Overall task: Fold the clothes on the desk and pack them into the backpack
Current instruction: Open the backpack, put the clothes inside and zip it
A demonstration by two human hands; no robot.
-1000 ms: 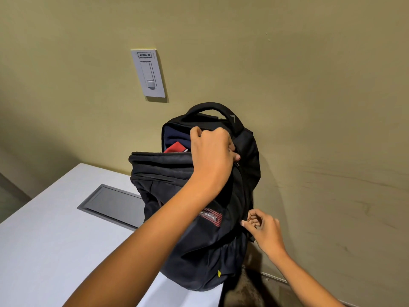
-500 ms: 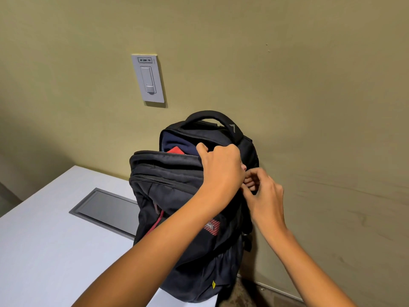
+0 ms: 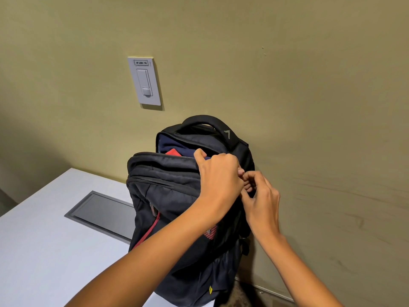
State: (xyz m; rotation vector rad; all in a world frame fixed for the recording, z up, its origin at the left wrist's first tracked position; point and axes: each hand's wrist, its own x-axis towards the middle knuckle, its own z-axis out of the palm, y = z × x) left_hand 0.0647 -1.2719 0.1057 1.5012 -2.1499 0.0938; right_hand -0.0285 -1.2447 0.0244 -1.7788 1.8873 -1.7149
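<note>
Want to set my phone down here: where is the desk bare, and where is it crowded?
Bare: the white desk left of and in front of the grey inset panel. Crowded: the desk's right corner, where the backpack stands by the wall with the left hand and right hand at its top.

Backpack (image 3: 172, 191) showing matt black woven cloth. Navy garment (image 3: 170, 145) looking soft, matt. Desk (image 3: 44, 251) showing smooth white matt top; inset hatch (image 3: 104, 213) looking satin grey metal. Switch plate (image 3: 145, 82) showing smooth plastic. Wall (image 3: 309, 107) showing matt, faintly streaked paint.
</note>
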